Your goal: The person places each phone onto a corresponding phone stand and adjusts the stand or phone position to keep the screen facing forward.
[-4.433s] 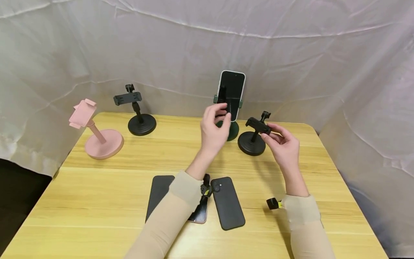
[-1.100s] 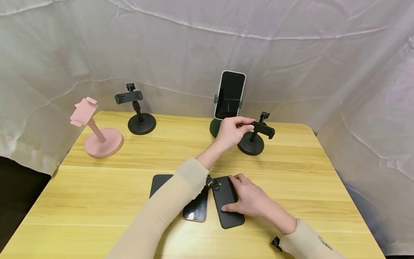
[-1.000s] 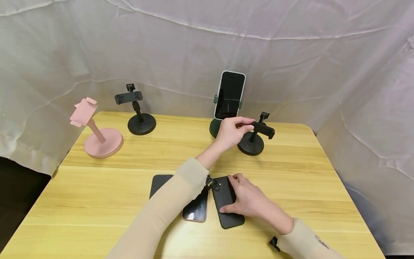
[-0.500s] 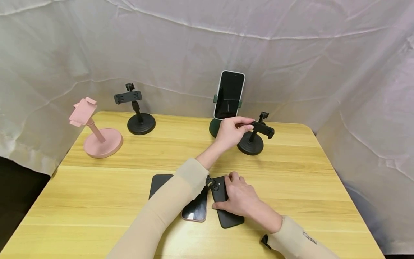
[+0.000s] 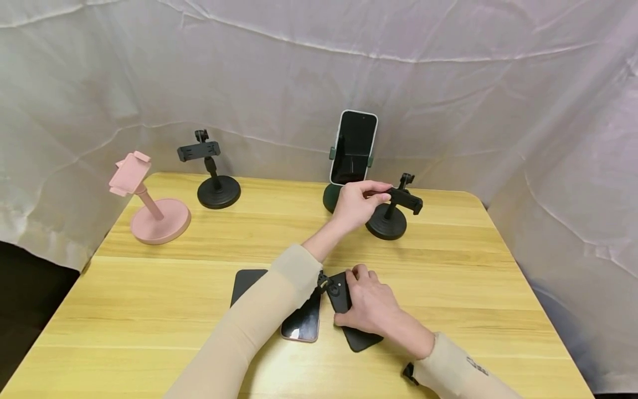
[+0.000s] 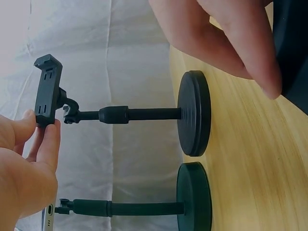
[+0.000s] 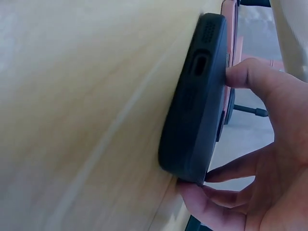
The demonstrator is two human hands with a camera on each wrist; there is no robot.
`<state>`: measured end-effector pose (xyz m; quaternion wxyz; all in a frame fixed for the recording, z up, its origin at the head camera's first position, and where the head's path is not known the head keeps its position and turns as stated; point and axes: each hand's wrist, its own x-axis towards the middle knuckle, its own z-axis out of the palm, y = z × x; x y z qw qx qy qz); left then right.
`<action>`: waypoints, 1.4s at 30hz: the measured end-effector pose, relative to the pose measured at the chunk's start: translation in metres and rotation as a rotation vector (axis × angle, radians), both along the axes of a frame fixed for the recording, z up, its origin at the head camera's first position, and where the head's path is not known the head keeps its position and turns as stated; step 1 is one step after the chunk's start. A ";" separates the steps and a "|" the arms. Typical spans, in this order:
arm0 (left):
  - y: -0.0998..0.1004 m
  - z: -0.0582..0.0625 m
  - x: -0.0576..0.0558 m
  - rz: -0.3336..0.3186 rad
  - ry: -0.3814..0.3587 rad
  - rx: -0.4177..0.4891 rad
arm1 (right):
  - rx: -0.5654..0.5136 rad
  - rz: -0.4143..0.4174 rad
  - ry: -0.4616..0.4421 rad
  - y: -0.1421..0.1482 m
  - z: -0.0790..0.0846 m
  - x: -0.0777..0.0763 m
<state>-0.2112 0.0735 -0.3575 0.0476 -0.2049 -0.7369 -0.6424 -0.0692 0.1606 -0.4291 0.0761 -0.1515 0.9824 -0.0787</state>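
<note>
My left hand [image 5: 355, 206] pinches the left end of the black clamp [image 5: 407, 201] on the right-hand phone stand, whose round base [image 5: 386, 224] stands on the table. In the left wrist view the clamp [image 6: 48, 91] has nothing in it. Below, my right hand [image 5: 370, 303] grips a black phone [image 5: 363, 339] by its long sides, back and camera facing up. In the right wrist view, thumb and fingers are on opposite edges of the phone [image 7: 195, 106], its charging-port end showing; whether it is off the table I cannot tell.
A green stand [image 5: 333, 198] holds a phone [image 5: 354, 147] behind my left hand. Left stand a pink phone stand [image 5: 159, 221] and another black one [image 5: 218, 191]. Two more phones, one dark [image 5: 246, 282] and one pink-edged [image 5: 303, 324], lie partly under my left forearm.
My right hand has left the clamp and taken the black phone, whose lower end has just swung right. My left hand has moved from the green stand onto the clamp, which now slants differently.
</note>
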 end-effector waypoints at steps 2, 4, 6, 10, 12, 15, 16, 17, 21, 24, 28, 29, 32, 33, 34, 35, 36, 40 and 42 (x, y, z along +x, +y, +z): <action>0.000 0.000 0.000 0.001 0.002 -0.002 | -0.002 -0.004 -0.001 0.001 0.001 0.000; 0.000 0.000 0.000 -0.001 0.004 -0.004 | -0.007 -0.009 0.002 0.003 0.002 -0.001; 0.000 0.000 0.000 -0.003 0.004 -0.009 | -0.011 -0.012 0.014 0.006 0.004 -0.002; 0.000 0.000 0.000 -0.008 -0.001 -0.009 | -0.034 -0.021 0.070 0.012 0.009 -0.002; 0.000 0.000 -0.001 -0.011 0.002 -0.009 | -0.051 -0.028 0.103 0.015 0.011 -0.002; 0.000 -0.001 -0.002 -0.010 0.009 -0.015 | -0.083 -0.045 0.150 0.020 0.014 -0.001; 0.000 -0.001 -0.002 -0.010 0.012 -0.019 | -0.094 -0.053 0.163 0.021 0.014 -0.001; 0.000 -0.001 -0.002 -0.009 0.013 -0.020 | -0.108 -0.060 0.177 0.023 0.015 -0.001; 0.000 -0.002 -0.003 -0.004 0.022 -0.021 | -0.157 -0.086 0.247 0.029 0.018 -0.002; -0.001 -0.002 -0.003 0.000 0.030 -0.025 | -0.195 -0.088 0.327 0.034 0.021 -0.003; -0.001 -0.003 -0.003 -0.002 0.040 -0.044 | -0.263 -0.080 0.447 0.039 0.023 -0.006; -0.001 -0.003 -0.003 -0.005 0.045 -0.049 | -0.282 -0.078 0.476 0.040 0.023 -0.006; -0.001 -0.004 -0.003 -0.021 0.048 -0.053 | -0.338 -0.070 0.567 0.043 0.024 -0.009; -0.001 -0.005 -0.003 -0.025 0.049 -0.053 | -0.352 -0.068 0.598 0.044 0.024 -0.010; -0.001 -0.005 -0.004 -0.029 0.050 -0.050 | -0.362 -0.065 0.629 0.044 0.024 -0.011; -0.002 -0.005 -0.004 -0.033 0.051 -0.049 | -0.372 -0.062 0.658 0.045 0.025 -0.012; -0.002 -0.006 -0.004 -0.036 0.050 -0.047 | -0.382 -0.058 0.686 0.046 0.026 -0.013; -0.003 -0.006 -0.004 -0.044 0.054 -0.052 | -0.409 -0.042 0.774 0.047 0.029 -0.021; -0.005 -0.006 -0.005 -0.052 0.059 -0.050 | -0.423 -0.038 0.806 0.047 0.032 -0.025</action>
